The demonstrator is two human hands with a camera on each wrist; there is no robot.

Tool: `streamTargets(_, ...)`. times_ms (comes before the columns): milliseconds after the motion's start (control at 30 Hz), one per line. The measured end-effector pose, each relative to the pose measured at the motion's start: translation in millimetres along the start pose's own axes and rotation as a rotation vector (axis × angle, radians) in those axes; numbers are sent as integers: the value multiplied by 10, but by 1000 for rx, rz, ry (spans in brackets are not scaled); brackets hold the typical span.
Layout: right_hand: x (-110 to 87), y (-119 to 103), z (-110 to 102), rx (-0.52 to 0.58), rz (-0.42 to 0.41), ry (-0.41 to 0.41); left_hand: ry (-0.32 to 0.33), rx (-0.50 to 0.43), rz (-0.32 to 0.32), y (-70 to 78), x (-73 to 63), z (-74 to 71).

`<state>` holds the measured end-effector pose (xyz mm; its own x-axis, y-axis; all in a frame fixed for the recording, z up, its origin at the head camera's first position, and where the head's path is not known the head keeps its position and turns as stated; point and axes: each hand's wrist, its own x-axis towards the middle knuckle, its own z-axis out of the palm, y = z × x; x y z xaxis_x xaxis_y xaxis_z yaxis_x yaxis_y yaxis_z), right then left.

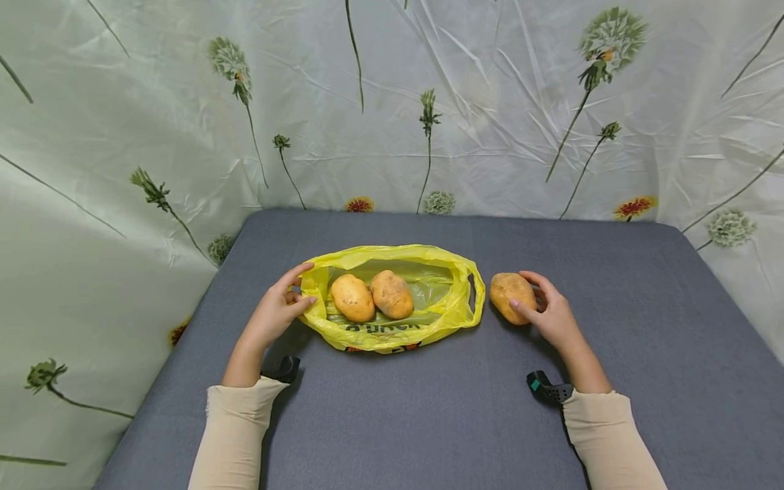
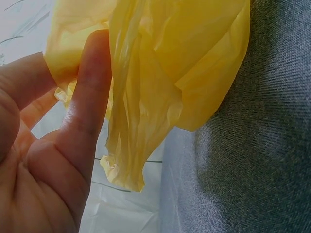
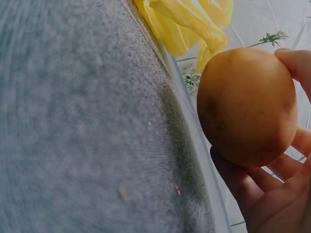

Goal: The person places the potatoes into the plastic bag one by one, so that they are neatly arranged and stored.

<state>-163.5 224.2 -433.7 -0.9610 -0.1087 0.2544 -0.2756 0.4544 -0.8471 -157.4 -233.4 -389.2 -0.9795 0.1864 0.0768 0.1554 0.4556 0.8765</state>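
Observation:
A yellow plastic bag (image 1: 398,253) lies with its mouth open on the grey surface. Two potatoes, one paler (image 1: 352,298) and one browner (image 1: 392,295), rest side by side inside it. At the bag's left end my left hand (image 1: 275,314) holds the rim, thumb and fingers on either side of the plastic (image 2: 146,92) in the left wrist view. Just right of the bag, my right hand (image 1: 556,316) grips a third potato (image 1: 510,297) between thumb and fingers. That potato (image 3: 248,107) fills much of the right wrist view.
The grey padded tabletop (image 1: 398,422) runs back to a pale curtain (image 1: 490,136) printed with flowers. A handle loop (image 1: 480,299) of the bag sticks out toward the right-hand potato. Black straps (image 1: 548,388) sit at both wrists.

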Motion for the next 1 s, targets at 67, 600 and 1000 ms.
streamTargets(67, 14, 95, 7, 11, -3, 18, 0, -9, -7, -54, 16, -3)
streamTargets(600, -39, -395, 46, 15, -19, 104, -4, 10, -5, 218, -63, 2)
streamTargets(1000, -25, -509, 95, 65, -60, 122, -10, 25, -5, 230, -61, 3)
